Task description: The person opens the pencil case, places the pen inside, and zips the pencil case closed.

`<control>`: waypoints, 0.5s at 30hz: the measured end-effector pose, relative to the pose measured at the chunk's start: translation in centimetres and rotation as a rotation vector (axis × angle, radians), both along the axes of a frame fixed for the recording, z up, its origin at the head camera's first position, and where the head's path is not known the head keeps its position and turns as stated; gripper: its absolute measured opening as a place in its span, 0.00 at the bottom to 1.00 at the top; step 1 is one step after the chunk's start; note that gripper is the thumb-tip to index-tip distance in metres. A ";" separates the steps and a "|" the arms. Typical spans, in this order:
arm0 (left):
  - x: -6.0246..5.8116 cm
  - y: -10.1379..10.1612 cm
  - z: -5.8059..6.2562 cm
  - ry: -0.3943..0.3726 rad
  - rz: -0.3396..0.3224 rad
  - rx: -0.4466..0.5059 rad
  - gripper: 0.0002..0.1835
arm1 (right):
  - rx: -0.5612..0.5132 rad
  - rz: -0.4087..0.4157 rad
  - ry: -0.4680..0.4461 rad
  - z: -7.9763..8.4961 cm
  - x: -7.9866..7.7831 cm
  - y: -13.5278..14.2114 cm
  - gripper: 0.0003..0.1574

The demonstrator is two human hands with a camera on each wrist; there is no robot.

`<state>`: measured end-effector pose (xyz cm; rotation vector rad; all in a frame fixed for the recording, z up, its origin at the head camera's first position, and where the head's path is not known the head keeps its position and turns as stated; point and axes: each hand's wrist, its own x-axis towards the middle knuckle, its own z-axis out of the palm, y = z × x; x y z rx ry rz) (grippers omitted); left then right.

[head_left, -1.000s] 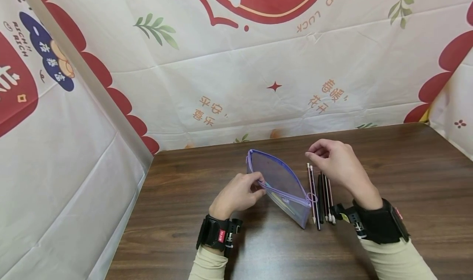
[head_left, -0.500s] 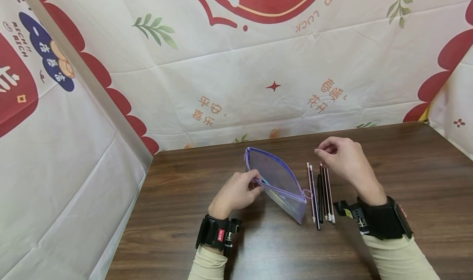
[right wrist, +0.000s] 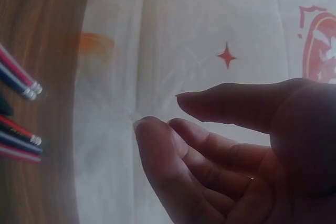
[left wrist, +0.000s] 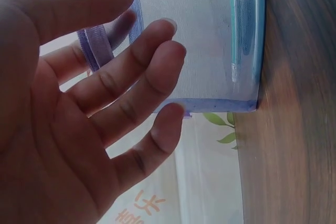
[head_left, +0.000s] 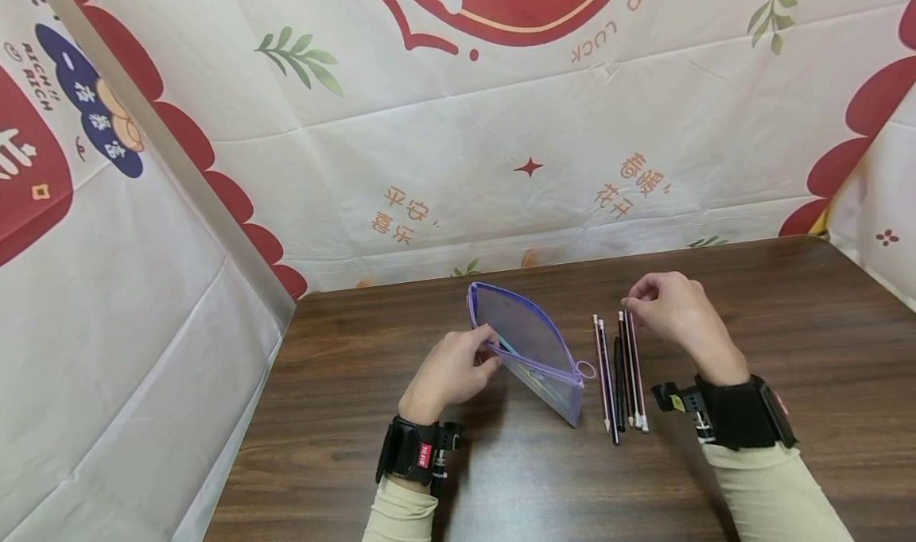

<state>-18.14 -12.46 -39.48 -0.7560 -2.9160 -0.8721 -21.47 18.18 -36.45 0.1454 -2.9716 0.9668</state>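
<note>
My left hand [head_left: 452, 373] pinches the open rim of a purple mesh pencil case [head_left: 538, 365] between thumb and index finger, holding it upright and tilted with its zipper mouth gaping. A teal pencil [left wrist: 234, 30] and other slim sticks show through the mesh along its bottom. Right of the case, several pencils [head_left: 634, 375] lie side by side on the table, pink, dark and striped, one thicker and black. Close over their far ends hovers my right hand [head_left: 680, 313]. In the right wrist view its thumb and bent fingers [right wrist: 157, 145] stand apart with nothing between them.
The brown wooden table [head_left: 336, 447] carries the case and the pencils. A printed white cloth [head_left: 458, 113] hangs behind its far edge, and another cloth panel [head_left: 143, 327] hangs on the left. Each wrist wears a black strap with a small camera.
My right hand has moved right and then down toward the far ends of the rightmost pencils. The left hand has drawn the pencil case slightly left, away from the pencils.
</note>
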 end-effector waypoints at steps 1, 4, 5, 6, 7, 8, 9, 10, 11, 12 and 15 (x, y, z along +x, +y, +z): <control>0.0 0.0 0.0 -0.003 -0.001 -0.001 0.04 | 0.011 0.008 -0.014 -0.1 -0.1 0.1 0.13; 0.1 -0.1 0.1 -0.009 -0.002 -0.005 0.04 | 0.031 0.038 -0.089 -0.6 -0.5 0.5 0.12; 0.1 -0.1 0.2 -0.011 -0.001 -0.007 0.04 | 0.033 0.048 -0.119 -0.8 -0.6 0.6 0.12; 0.1 -0.1 0.2 -0.010 -0.002 -0.009 0.03 | 0.032 0.058 -0.148 -0.9 -0.7 0.7 0.11; 0.2 -0.2 0.3 -0.010 -0.002 -0.012 0.03 | 0.029 0.066 -0.176 -1.1 -0.9 0.7 0.11; 0.2 -0.2 0.3 -0.010 -0.001 -0.015 0.03 | 0.026 0.072 -0.200 -1.3 -1.0 0.8 0.11; 0.2 -0.2 0.3 -0.009 0.000 -0.019 0.03 | 0.028 0.076 -0.216 -1.5 -1.1 0.9 0.10; 0.2 -0.2 0.4 -0.009 0.001 -0.022 0.03 | 0.027 0.080 -0.231 -1.6 -1.2 1.0 0.10; 0.2 -0.2 0.4 -0.009 0.002 -0.026 0.03 | 0.030 0.083 -0.243 -1.8 -1.2 1.1 0.10; 0.2 -0.3 0.4 -0.008 0.002 -0.029 0.03 | 0.035 0.087 -0.252 -2.0 -1.3 1.1 0.10; 0.2 -0.3 0.4 -0.004 0.006 -0.031 0.03 | 0.050 0.100 -0.269 -2.5 -1.3 1.3 0.09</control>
